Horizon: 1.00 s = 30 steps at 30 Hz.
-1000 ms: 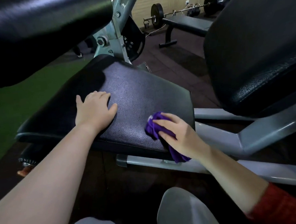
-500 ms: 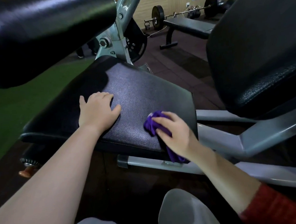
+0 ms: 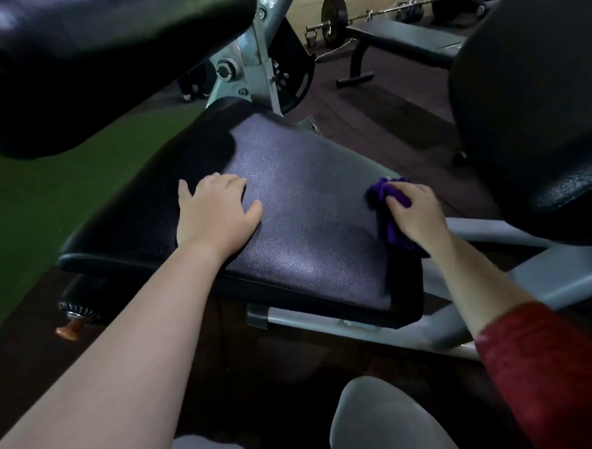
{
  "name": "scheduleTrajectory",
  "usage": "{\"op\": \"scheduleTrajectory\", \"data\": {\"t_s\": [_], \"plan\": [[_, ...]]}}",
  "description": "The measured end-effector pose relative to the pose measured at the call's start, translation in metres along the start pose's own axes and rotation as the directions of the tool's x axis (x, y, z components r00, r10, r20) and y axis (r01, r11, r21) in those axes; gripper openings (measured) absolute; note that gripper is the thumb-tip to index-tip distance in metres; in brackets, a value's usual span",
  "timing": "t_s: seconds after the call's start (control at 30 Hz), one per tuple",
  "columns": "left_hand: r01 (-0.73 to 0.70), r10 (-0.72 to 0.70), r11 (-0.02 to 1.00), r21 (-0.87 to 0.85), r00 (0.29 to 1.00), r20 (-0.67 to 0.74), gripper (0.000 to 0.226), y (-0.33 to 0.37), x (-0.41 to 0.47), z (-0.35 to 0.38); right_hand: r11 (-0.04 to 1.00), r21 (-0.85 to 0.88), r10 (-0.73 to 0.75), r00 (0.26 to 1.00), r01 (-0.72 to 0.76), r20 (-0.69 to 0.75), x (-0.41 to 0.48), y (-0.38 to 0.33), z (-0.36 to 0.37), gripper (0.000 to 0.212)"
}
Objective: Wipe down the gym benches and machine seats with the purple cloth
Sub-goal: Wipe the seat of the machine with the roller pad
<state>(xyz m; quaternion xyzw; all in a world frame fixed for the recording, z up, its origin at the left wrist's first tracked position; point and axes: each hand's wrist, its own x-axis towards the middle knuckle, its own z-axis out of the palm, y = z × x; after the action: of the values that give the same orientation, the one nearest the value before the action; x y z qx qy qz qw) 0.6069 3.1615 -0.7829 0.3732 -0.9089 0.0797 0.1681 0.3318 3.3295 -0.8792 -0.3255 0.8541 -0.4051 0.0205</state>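
From the head camera: one purple cloth (image 3: 378,192), bunched up, lies at the right edge of the single machine seat (image 3: 303,203) and spills over its side. The right hand (image 3: 414,214) curls round it. The left hand (image 3: 215,216) lies flat on the pad with straight fingers, holding nothing.

The cloth looks soft and light, best gathered in the palm and pressed down. Whether it is damp I cannot tell. The textured vinyl seems firm. One flat bench (image 3: 408,40) waits beyond.
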Motion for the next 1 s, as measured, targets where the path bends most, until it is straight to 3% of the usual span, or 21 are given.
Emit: {"op": "scheduleTrajectory", "data": {"t_s": [0.13,0.23,0.37,0.47,0.57,0.67,0.8,0.9,1.0], "plan": [[0.006,-0.006,1.0,-0.013,1.0,-0.005,0.049,0.001,0.0,-0.001,0.992,-0.037,0.119,0.993,-0.119,0.004,0.063,0.001,0.005,0.042],[0.012,-0.011,1.0,-0.015,0.999,0.029,0.047,0.001,0.001,-0.005,0.991,-0.078,0.114,0.992,-0.109,0.055,0.072,-0.024,0.012,0.042],[0.042,-0.043,0.993,-0.112,0.999,-0.01,0.044,-0.002,0.006,-0.01,0.983,-0.009,-0.184,0.976,0.186,0.121,0.025,-0.091,0.034,0.036],[0.053,-0.072,0.979,-0.198,0.994,-0.087,0.047,-0.012,0.011,-0.019,0.874,0.126,-0.486,0.853,0.47,0.19,-0.041,-0.131,0.044,0.035],[0.036,-0.055,0.984,-0.176,0.993,-0.103,0.049,-0.022,0.01,-0.031,0.802,0.224,-0.593,0.783,0.554,0.188,-0.095,-0.126,0.034,0.035],[0.05,-0.059,0.991,-0.127,0.995,-0.075,0.052,-0.034,0.001,-0.041,0.854,0.185,-0.511,0.851,0.487,0.117,-0.098,-0.084,0.016,0.034],[0.113,-0.119,0.988,-0.108,0.992,-0.047,0.048,-0.048,-0.026,-0.049,0.987,0.053,-0.148,0.989,0.149,-0.021,-0.06,-0.04,0.0,0.033],[0.155,-0.161,0.98,-0.122,0.986,-0.041,0.047,-0.062,-0.047,-0.056,0.999,-0.015,0.044,0.999,-0.045,-0.018,-0.037,-0.067,0.011,0.033],[0.198,-0.208,0.972,-0.128,0.976,-0.07,0.043,-0.079,-0.07,-0.066,0.999,0.025,0.022,1.0,-0.022,0.018,-0.029,-0.131,0.039,0.035]]}}
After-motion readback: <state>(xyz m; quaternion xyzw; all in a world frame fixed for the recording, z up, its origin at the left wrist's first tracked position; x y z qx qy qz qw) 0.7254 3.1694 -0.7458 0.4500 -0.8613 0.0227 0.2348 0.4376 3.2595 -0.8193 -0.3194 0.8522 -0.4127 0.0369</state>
